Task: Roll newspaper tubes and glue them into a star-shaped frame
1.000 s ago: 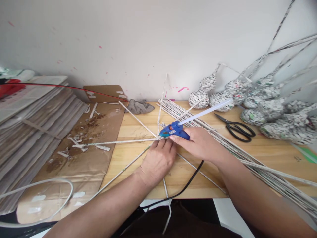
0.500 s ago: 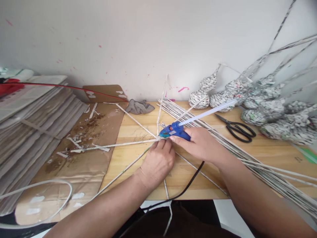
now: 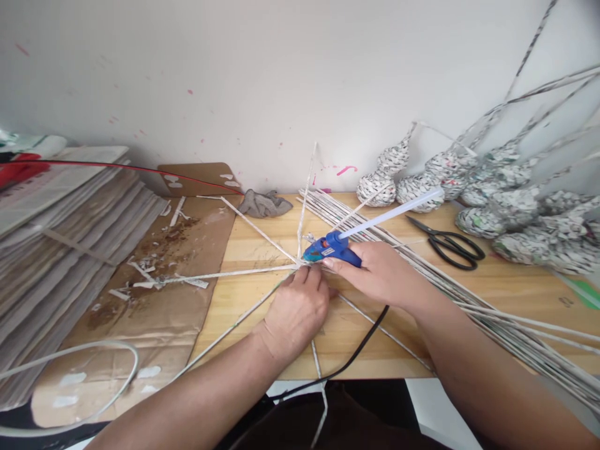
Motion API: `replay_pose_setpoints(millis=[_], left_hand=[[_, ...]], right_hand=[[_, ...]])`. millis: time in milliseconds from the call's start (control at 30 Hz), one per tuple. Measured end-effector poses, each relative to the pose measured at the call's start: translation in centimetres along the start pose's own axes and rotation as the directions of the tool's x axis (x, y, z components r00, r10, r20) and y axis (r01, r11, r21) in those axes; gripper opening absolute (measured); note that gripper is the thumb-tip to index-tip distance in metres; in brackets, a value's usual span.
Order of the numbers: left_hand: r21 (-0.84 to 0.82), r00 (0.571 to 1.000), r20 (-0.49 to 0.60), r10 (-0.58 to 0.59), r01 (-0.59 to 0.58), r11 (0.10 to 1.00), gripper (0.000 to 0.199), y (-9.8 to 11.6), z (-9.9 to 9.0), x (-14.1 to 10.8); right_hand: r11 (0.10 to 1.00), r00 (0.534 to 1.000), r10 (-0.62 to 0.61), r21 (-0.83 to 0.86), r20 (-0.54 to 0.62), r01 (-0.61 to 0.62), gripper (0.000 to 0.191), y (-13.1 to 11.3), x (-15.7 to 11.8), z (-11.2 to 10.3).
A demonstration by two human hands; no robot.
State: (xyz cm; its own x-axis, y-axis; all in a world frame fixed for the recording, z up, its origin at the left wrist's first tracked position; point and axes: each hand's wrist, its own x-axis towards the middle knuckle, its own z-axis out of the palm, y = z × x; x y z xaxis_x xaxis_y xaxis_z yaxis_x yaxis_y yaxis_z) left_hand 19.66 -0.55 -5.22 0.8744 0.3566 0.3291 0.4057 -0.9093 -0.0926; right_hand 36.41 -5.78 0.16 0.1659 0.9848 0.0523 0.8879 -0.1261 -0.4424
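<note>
A blue glue gun [image 3: 340, 249] with a long pale glue stick [image 3: 391, 214] in its back is gripped by my right hand [image 3: 375, 272]. Its nozzle points left and down at the centre where several thin paper rods [image 3: 260, 236] meet and spread out like spokes. My left hand [image 3: 302, 303] lies just below that centre, fingers bent and together on the rods; the fingertips and whatever they pinch are hidden. A black cord [image 3: 359, 350] runs from below my right hand toward the table's front edge.
Behind my right arm lies a bundle of paper rods [image 3: 422, 269], with black scissors [image 3: 447, 244] beyond. Woven paper gourd shapes [image 3: 422, 187] stand at the right back. A grey cloth [image 3: 265, 203] lies by the wall. Cardboard [image 3: 187, 300] with scraps and stacked paper [image 3: 70, 250] fill the left.
The glue gun has shifted very slightly, and its glue stick sits a little lower. My left hand stays nearly in the same place, and the whole view has moved slightly.
</note>
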Motion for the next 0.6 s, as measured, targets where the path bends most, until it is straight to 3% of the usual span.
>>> replay_pose_setpoints(millis=[333,600], left_hand=[[-0.029,0.997,0.03,-0.072,0.073,0.997,0.036,0.24,0.08,0.21],[-0.041,0.997,0.06,-0.049,0.052,0.998,0.031,0.14,-0.09,0.23]], right_hand=[[1.0,1.0,0.017,0.026,-0.02,-0.016,0.044,0.05,0.08,-0.04],[0.999,1.0,0.012,0.046,-0.009,-0.011,0.047,-0.12,0.1,0.07]])
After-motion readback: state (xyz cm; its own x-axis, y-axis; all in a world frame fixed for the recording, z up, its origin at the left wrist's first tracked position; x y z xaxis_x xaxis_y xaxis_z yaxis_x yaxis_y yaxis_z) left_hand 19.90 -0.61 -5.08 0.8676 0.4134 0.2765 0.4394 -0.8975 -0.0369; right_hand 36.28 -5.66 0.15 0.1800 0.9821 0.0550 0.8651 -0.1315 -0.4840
